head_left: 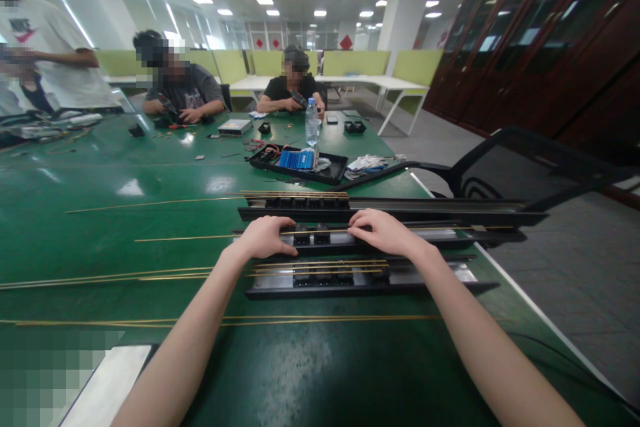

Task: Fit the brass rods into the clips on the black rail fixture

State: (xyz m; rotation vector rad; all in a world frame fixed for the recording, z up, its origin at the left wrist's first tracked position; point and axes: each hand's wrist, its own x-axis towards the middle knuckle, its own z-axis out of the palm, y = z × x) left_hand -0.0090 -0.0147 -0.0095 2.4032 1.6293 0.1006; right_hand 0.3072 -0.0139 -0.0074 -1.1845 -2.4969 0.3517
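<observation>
A long black channel [420,235] with a silvery inside lies across the middle of the table, holding small black blocks [321,235]. Along it runs a thin brass-coloured rod [185,239], passing over the blocks. My left hand [265,237] is at the channel's left part, thumb and fingers apart on either side of it, beside the leftmost visible block. To the right of the blocks, the fingertips of my right hand [377,230] are pinched together at the rod; what lies under them is partly hidden.
A second channel [400,213] lies behind and a third [270,293] in front, both with blocks and rods. Loose rods [330,318] lie nearer me. Farther back are a black tray [325,173], gloves [367,165] and a water bottle [311,123]. Several people are across the table; a chair [540,167] stands right.
</observation>
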